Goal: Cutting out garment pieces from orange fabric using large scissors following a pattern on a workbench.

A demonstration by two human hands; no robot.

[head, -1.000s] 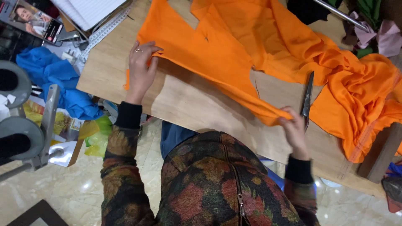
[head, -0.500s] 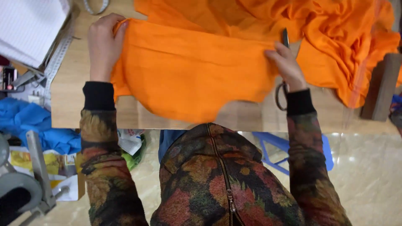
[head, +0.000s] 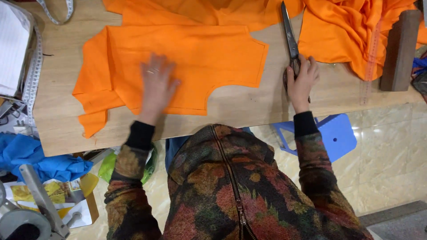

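A cut piece of orange fabric (head: 200, 58) lies flat on the wooden table (head: 58, 102), with curved cut-outs along its near edge. My left hand (head: 155, 86) rests flat on it, fingers spread and blurred with motion. My right hand (head: 301, 80) grips the handles of long dark scissors (head: 290, 38), whose blades lie on the table pointing away from me. More orange fabric (head: 347, 29) is bunched at the far right, and another layer (head: 200, 11) lies beyond the cut piece.
A dark wooden block (head: 400, 49) and a clear ruler (head: 370, 62) lie at the right. A measuring tape (head: 33, 66) and a white pad (head: 11, 49) sit at the left edge. Blue cloth (head: 31, 155) and a blue stool (head: 333, 133) are below the table.
The cut orange piece has been spread flat. My left hand moved from its left edge to its middle. My right hand moved off the fabric and now holds the scissors on bare table.
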